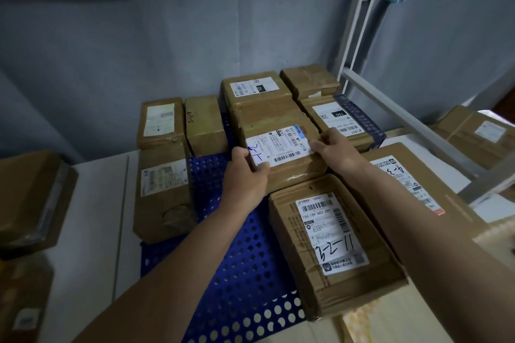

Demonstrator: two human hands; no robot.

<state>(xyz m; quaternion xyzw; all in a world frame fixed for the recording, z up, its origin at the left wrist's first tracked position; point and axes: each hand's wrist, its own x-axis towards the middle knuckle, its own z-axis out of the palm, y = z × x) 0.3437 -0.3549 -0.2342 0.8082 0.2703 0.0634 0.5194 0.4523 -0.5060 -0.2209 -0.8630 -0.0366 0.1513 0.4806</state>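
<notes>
A taped cardboard parcel (281,131) with a white shipping label marked in blue pen sits mid-shelf among other parcels. My left hand (246,174) grips its near left corner, thumb on the label. My right hand (335,149) holds its right edge, fingers curled over the label's corner. Just in front lies a parcel marked "3-2-11" (331,242) on the blue perforated mat (237,267).
Cardboard parcels crowd the shelf: two at the back left (161,122), a long one (164,192) on the left, one labelled "150" (338,120) at the right, a large box (412,186) near right. A white metal frame (359,36) stands at right, a grey wall behind.
</notes>
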